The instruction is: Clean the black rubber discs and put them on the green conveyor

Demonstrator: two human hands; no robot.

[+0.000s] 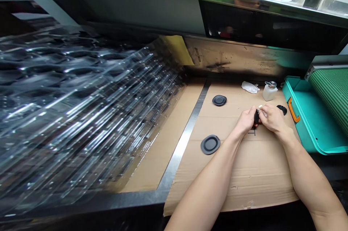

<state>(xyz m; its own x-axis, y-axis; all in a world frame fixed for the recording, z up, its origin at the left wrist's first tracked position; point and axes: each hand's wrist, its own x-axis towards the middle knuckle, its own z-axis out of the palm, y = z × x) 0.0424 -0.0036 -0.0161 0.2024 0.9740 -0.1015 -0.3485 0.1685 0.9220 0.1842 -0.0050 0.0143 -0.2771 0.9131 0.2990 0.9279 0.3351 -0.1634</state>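
Both forearms reach forward over the cardboard, converging into a narrow wedge. The left one runs long and nearly straight from the bottom edge, slanting up to the right; the right one comes from the lower right corner, slanting up to the left, its wrist angled inward. Hands meet just short of the white bottle, backs mostly toward the camera. Left hand: fingers curled, clamped on a small black part, which stands edge-on between the two hands, just above the cardboard. Right hand: fingers bent and bunched against the part's other side, a pale scrap showing at the tips; cannot tell whether they are clamped on it. A black piece lies just beyond the right knuckles, near the teal tray. Two dark oval discs lie flat to the left: the nearer disc just beside the left forearm, the farther disc well apart from both hands.
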